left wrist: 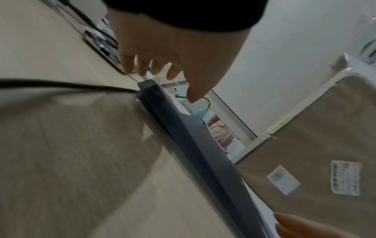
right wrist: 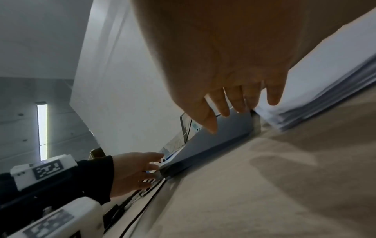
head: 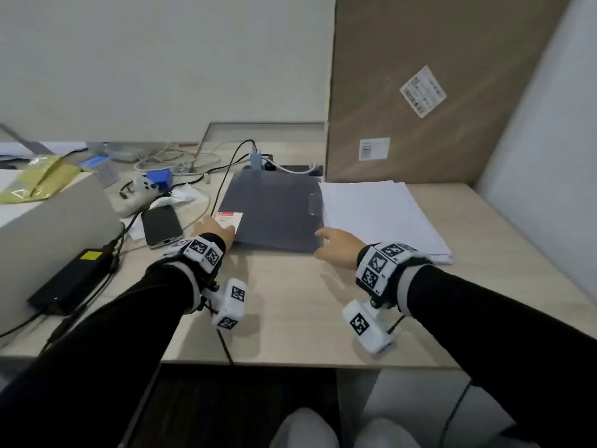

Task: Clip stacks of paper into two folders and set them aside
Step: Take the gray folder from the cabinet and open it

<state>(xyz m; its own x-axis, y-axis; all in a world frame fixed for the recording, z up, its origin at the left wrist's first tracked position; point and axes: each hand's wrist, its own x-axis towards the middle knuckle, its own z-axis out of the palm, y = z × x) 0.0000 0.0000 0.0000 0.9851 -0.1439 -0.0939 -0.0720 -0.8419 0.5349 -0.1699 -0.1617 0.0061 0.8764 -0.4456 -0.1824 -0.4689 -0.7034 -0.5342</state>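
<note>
A dark grey folder (head: 271, 208) lies closed on the desk, with a red-and-white label (head: 229, 219) at its near left corner. To its right sits a white stack of paper (head: 378, 211). My left hand (head: 214, 229) hovers at the folder's near left corner (left wrist: 148, 85) with fingers (left wrist: 142, 67) spread and relaxed. My right hand (head: 336, 244) is at the near right corner (right wrist: 244, 122), fingers (right wrist: 238, 103) straight over the seam between folder and paper. Neither hand holds anything. In the right wrist view the paper stack (right wrist: 325, 90) shows its layered edge.
A phone (head: 161, 226) lies left of the folder, beside cables and a game controller (head: 139, 192). A black power brick (head: 71, 282) sits at the near left beside a grey box (head: 48, 227). A large cardboard box (head: 429, 85) stands behind the paper.
</note>
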